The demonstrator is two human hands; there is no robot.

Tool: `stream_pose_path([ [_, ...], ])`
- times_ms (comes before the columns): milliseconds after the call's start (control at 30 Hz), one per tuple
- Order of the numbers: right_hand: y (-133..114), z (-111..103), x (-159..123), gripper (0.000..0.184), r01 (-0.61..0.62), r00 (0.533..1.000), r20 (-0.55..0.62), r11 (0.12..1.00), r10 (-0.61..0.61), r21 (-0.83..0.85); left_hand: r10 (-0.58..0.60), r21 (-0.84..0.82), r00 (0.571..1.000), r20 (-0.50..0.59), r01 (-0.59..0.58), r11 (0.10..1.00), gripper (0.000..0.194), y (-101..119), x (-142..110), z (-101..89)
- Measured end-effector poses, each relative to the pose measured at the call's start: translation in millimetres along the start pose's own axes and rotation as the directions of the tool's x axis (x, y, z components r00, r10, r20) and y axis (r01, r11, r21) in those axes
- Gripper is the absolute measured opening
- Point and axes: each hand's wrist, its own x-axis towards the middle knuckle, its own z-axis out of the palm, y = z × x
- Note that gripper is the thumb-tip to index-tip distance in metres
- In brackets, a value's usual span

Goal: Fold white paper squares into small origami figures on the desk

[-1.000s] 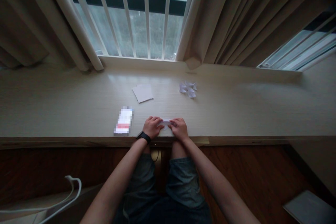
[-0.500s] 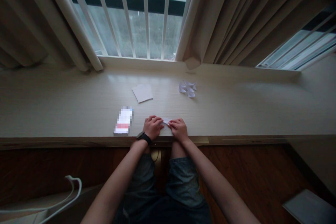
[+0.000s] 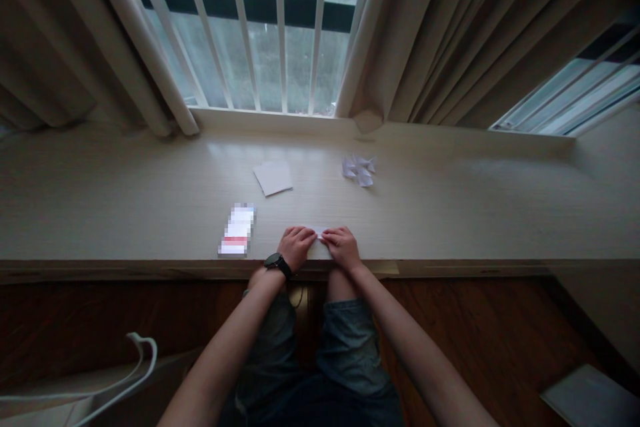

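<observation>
Near the front edge of the pale desk (image 3: 450,213), a small piece of white paper (image 3: 319,232) is pinched between my two hands. My left hand (image 3: 297,245), with a dark watch at the wrist, has its fingers closed on the paper's left part. Fingers and thumb of my right hand (image 3: 342,245) are closed on its right part. Only a narrow strip shows between the fingertips; the fingers hide the rest, so its folded form cannot be made out.
A stack of square white paper (image 3: 273,178) lies beyond my hands. Several folded paper pieces (image 3: 358,170) sit to its right. A blurred-out phone (image 3: 237,230) is left of my left hand. Curtains (image 3: 440,33) and a barred window stand at the back.
My left hand has shifted right and closer to my right hand. Less of the white paper shows between them. The right hand has hardly moved.
</observation>
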Motion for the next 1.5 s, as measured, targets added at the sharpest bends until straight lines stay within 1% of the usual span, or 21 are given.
stream_pose_path([
  [133,-1,-1,1,0.015,-0.005,1.0,0.023,1.0,0.006,-0.011,0.006,-0.016,1.0,0.016,-0.005,1.0,0.036,0,0,1.3],
  [233,-2,-3,-1,0.018,0.013,0.999,0.044,0.999,-0.012,-0.037,-0.002,-0.014,1.0,0.02,0.002,1.0,0.036,1,0,1.1],
  [433,-7,-14,-9,0.026,0.098,0.988,0.129,0.985,-0.08,-0.144,-0.008,-0.002,1.0,0.031,0.008,1.0,0.033,3,0,-1.6],
  [600,-15,-20,-10,0.033,0.175,0.974,0.185,0.957,-0.133,-0.232,-0.008,0.002,1.0,0.021,0.008,1.0,0.034,1,0,0.8],
  [733,-18,-18,-12,0.042,0.213,0.959,0.244,0.934,-0.144,-0.286,-0.01,-0.002,1.0,0.021,0.01,1.0,0.035,0,-1,3.7],
  [867,-19,-21,-15,0.044,0.225,0.951,0.278,0.915,-0.132,-0.335,-0.012,-0.017,0.999,0.031,0.012,1.0,0.034,-1,-2,3.4],
  [1033,-26,-24,-15,0.042,0.242,0.948,0.287,0.901,-0.14,-0.359,-0.016,0.005,0.999,0.033,0.016,1.0,0.032,2,-2,-0.3],
  [1133,-31,-21,-16,0.043,0.229,0.951,0.283,0.903,-0.127,-0.363,0.0,0.093,0.999,0.033,-0.003,0.996,0.03,12,0,2.5],
  [1200,-32,-20,-17,0.044,0.216,0.953,0.28,0.907,-0.115,-0.362,0.025,0.154,0.998,0.055,-0.033,0.987,0.032,22,2,7.9],
  [1267,-32,-20,-18,0.043,0.209,0.955,0.275,0.91,-0.111,-0.358,0.007,0.19,0.997,0.077,-0.022,0.982,0.036,30,2,13.7],
  [1367,-32,-20,-18,0.041,0.184,0.963,0.252,0.915,-0.095,-0.359,-0.032,0.186,0.994,0.1,0.013,0.982,0.04,35,0,17.0],
  [1433,-32,-21,-19,0.041,0.157,0.971,0.225,0.918,-0.076,-0.364,-0.055,0.179,0.994,0.097,0.037,0.983,0.04,34,-3,14.0],
  [1500,-32,-21,-19,0.04,0.134,0.977,0.202,0.922,-0.062,-0.364,-0.094,0.186,0.993,0.072,0.079,0.979,0.04,28,-9,8.2],
])
